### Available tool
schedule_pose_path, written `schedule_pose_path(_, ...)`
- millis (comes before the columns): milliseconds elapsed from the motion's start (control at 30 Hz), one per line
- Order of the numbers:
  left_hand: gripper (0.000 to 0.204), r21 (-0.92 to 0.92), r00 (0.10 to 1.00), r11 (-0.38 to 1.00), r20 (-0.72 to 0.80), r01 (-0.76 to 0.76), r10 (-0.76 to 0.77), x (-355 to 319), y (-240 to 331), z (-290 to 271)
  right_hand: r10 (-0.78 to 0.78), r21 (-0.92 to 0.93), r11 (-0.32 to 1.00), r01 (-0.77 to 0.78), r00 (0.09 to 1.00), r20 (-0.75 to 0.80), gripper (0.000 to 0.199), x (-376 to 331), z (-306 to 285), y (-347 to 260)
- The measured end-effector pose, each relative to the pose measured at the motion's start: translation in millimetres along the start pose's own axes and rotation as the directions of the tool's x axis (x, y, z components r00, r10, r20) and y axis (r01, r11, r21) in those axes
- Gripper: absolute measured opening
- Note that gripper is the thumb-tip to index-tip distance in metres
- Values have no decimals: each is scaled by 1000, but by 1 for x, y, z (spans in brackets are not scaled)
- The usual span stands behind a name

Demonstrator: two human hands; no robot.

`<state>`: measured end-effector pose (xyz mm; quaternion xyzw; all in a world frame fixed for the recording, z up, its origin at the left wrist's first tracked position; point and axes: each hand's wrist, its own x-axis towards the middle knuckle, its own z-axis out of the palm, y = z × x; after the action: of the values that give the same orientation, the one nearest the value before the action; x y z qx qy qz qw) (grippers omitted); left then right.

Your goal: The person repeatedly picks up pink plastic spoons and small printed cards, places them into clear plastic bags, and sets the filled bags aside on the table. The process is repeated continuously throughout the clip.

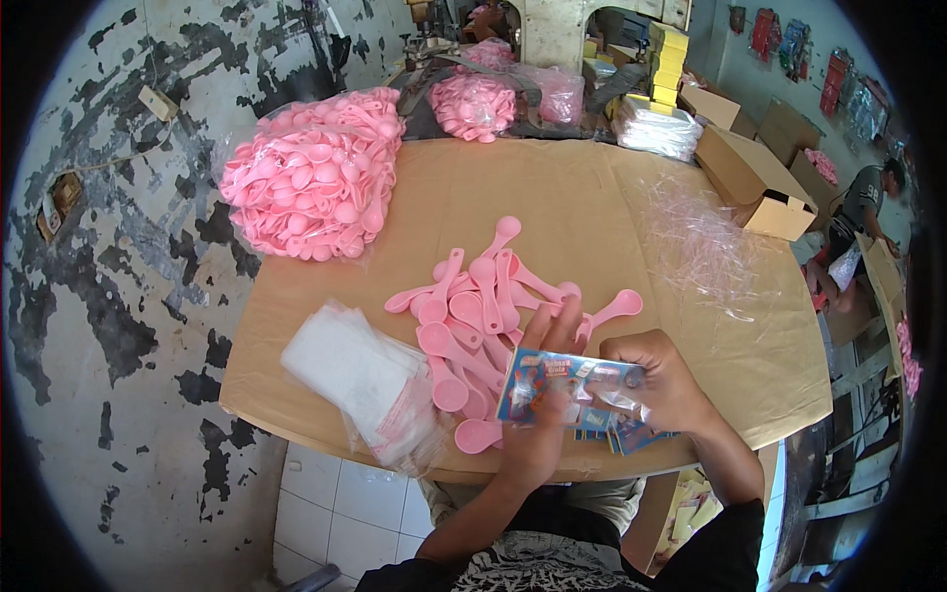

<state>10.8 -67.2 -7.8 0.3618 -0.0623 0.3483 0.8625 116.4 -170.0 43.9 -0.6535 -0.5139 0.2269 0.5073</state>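
Observation:
My left hand (541,419) and my right hand (659,380) meet over the near edge of the table, both gripping a small colourful printed card (552,383) inside a clear plastic sleeve. More printed cards (631,436) lie under my right hand. Just beyond my fingers, a loose pile of pink plastic spoons (480,316) is spread over the brown table (572,197). A stack of clear plastic sleeves (360,380) lies to the left of my left hand.
A large clear bag of pink spoons (316,178) rests at the far left of the table, another bag (473,104) behind it. Loose clear sleeves (700,242) lie at right. Cardboard boxes (755,183) stand at the far right. Another person (863,212) works at the right.

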Motion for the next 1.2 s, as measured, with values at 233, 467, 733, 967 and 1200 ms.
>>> schedule_pose_path(233,46,210,997,975,31,65,-73,-24,2,-19,180,87,978,-191,976,118,15,-1,8,2)
schedule_pose_path(467,45,119,885,903,288,-414,367,-19,9,-48,60,-306,944,127,844,534,28,54,-12,16)
schedule_pose_path(733,45,187,975,982,-220,13,29,9,30,-19,-330,-775,394,494,863,383,31,135,-21,81)
schedule_pose_path(967,53,92,965,995,-255,-44,66,7,31,-28,-221,-866,370,335,938,269,27,86,-39,42)
schedule_pose_path(1200,54,173,972,975,-164,-139,168,7,26,-27,-77,-517,855,47,996,-35,24,6,-64,-19)
